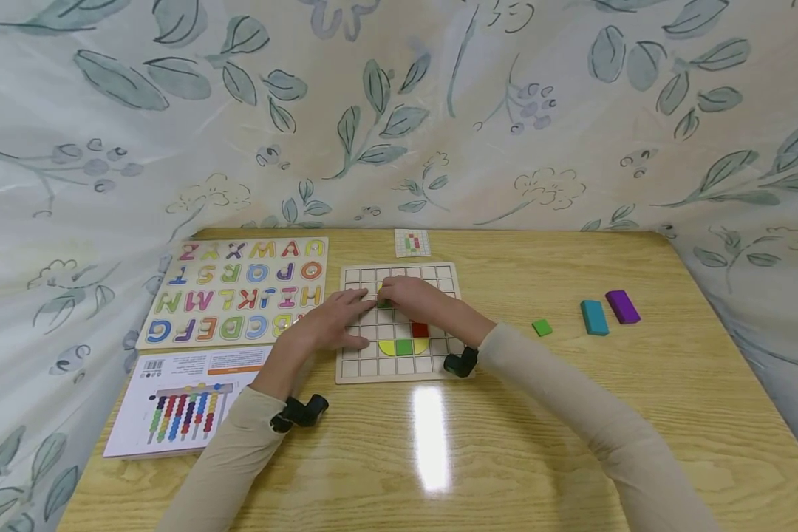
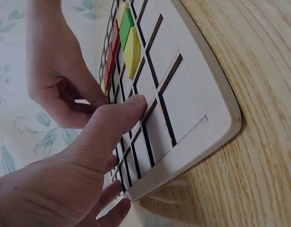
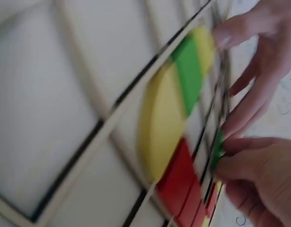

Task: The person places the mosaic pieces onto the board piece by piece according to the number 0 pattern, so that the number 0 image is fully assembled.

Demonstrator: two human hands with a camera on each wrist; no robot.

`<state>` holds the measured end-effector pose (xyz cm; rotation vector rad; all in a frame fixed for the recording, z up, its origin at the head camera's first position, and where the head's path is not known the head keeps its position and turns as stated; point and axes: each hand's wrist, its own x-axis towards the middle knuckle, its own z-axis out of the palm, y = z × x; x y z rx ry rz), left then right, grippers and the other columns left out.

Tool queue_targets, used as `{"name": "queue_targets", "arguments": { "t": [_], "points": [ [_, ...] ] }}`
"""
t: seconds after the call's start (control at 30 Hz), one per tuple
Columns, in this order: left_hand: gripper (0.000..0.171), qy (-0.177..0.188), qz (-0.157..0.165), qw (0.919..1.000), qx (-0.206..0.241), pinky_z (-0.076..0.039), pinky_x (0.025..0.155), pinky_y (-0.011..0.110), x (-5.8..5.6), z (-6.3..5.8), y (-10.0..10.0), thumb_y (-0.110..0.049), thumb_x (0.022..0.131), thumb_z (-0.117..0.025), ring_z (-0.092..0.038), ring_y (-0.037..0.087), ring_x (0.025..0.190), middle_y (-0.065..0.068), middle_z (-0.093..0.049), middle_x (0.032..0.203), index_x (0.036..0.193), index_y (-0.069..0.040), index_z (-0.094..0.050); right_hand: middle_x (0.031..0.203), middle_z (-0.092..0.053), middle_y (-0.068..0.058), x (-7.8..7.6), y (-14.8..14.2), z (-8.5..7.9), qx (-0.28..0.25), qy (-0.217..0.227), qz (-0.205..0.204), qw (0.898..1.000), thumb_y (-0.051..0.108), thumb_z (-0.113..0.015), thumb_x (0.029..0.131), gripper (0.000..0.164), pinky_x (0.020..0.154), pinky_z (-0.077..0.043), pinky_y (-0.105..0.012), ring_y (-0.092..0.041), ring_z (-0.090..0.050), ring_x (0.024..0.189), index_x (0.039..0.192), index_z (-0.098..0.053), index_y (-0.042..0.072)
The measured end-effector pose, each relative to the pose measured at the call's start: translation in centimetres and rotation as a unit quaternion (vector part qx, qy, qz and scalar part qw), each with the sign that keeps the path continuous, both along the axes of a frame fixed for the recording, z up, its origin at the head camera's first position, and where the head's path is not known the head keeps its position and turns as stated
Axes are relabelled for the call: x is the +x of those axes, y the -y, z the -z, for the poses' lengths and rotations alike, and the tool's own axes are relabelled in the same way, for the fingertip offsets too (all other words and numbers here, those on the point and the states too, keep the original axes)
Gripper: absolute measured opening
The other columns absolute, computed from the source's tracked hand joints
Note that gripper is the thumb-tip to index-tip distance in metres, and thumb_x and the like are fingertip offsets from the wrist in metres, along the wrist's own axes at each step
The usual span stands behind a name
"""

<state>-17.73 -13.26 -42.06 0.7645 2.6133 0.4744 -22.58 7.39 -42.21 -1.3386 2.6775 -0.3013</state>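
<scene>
A wooden grid board (image 1: pixel 447 284) lies on the table. My right hand (image 1: pixel 414 294) reaches across it and pinches a green square tile (image 3: pixel 217 150) between thumb and fingers, close over the board's far left part. My left hand (image 1: pixel 330 323) rests on the board's left side, fingers spread and thumb (image 2: pixel 136 101) on the squares. In the near rows sit a green tile (image 1: pixel 404 347) between two rounded yellow pieces (image 1: pixel 387 347), with red tiles (image 1: pixel 420 330) rising from the right one. Part of a further yellow piece shows beside my right fingers.
Behind the board lies a small pattern card (image 1: pixel 412 243). On the left are an alphabet puzzle board (image 1: pixel 173 294) and a box with an abacus picture (image 1: pixel 129 414). To the right lie a loose green tile (image 1: pixel 541 327), a teal block (image 1: pixel 595 318) and a purple block (image 1: pixel 622 307).
</scene>
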Motion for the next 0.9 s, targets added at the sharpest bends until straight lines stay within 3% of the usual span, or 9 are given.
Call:
{"name": "queue_targets", "arguments": {
  "t": [0.27, 0.67, 0.8, 0.9],
  "points": [
    [0.073, 0.005, -0.006, 1.0, 0.003, -0.028, 0.119, 0.05, -0.1, 0.1, 0.1, -0.036, 0.089, -0.069, -0.02, 0.034, 0.149, 0.012, -0.025, 0.16, 0.151, -0.014, -0.036, 0.11, -0.067, -0.009, 1.2, -0.2, -0.2, 0.023, -0.049, -0.007, 0.999, 0.004, -0.057, 0.095, 0.021, 0.089, -0.056, -0.029, -0.021, -0.064, 0.102, 0.111, -0.071, 0.005],
    [0.073, 0.0, 0.001, 1.0, -0.001, -0.029, 0.119, 0.051, -0.1, 0.0, -0.1, -0.036, 0.09, -0.068, -0.02, 0.035, 0.149, 0.012, -0.025, 0.161, 0.151, -0.014, -0.036, 0.119, -0.065, -0.008, 1.6, -0.6, 0.2, 0.042, -0.054, 0.019, 0.997, 0.011, -0.057, 0.098, 0.022, 0.093, -0.054, -0.031, -0.023, -0.06, 0.112, 0.115, -0.07, 0.007],
    [0.073, 0.001, 0.003, 1.0, 0.001, -0.029, 0.118, 0.052, 0.0, 0.0, 0.0, -0.035, 0.09, -0.068, -0.02, 0.036, 0.149, 0.013, -0.024, 0.161, 0.151, -0.013, -0.036, 0.12, -0.065, -0.007, 2.0, -1.5, 0.0, 0.019, -0.046, 0.019, 0.999, 0.012, -0.059, 0.096, 0.024, 0.092, -0.054, -0.032, -0.023, -0.06, 0.112, 0.118, -0.068, 0.008],
    [0.073, 0.01, -0.002, 0.9999, 0.007, -0.028, 0.118, 0.053, 0.0, 0.1, 0.0, -0.035, 0.089, -0.069, -0.019, 0.036, 0.149, 0.013, -0.024, 0.161, 0.151, -0.014, -0.036, 0.119, -0.066, -0.006, 3.2, -3.6, -0.4, -0.022, -0.05, 0.034, 0.998, 0.014, -0.063, 0.094, 0.027, 0.089, -0.056, -0.032, -0.022, -0.061, 0.11, 0.12, -0.067, 0.01]
  ]
}}
